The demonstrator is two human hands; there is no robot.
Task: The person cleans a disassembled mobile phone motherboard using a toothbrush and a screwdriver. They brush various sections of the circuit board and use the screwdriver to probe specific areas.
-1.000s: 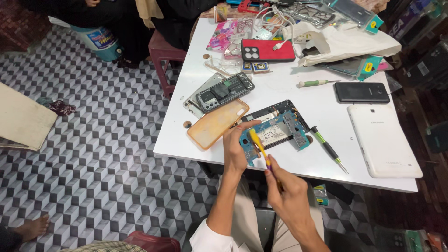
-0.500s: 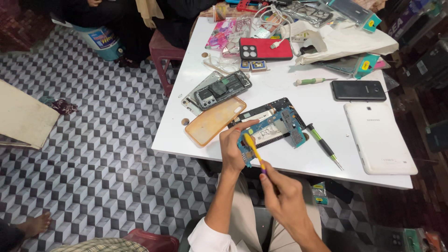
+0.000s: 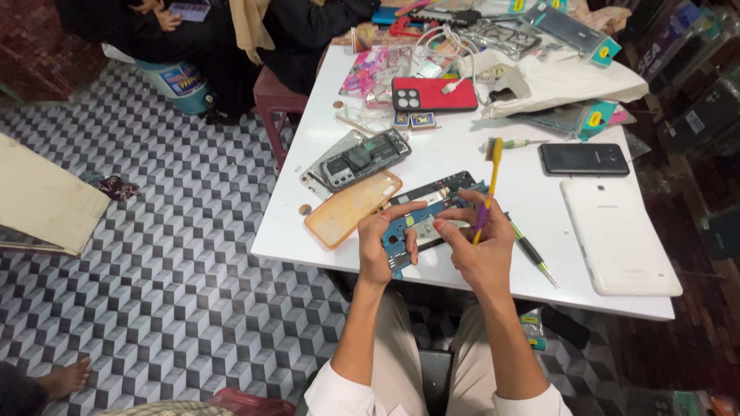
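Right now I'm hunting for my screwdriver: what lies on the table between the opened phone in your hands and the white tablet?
A green-handled screwdriver lies there, seen in the head view, between the opened phone and white tablet.

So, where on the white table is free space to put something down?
Bare table shows between the opened phone, the red phone case and the black phone. Another free strip runs along the near edge, between the right hand and the white tablet, beside the screwdriver. The far end is crowded with cables and packets.

light: bright, even, overhead | shadows: soft, faint | glare: mild on white table (image 3: 462,154) | focus: sharp | far corners dim
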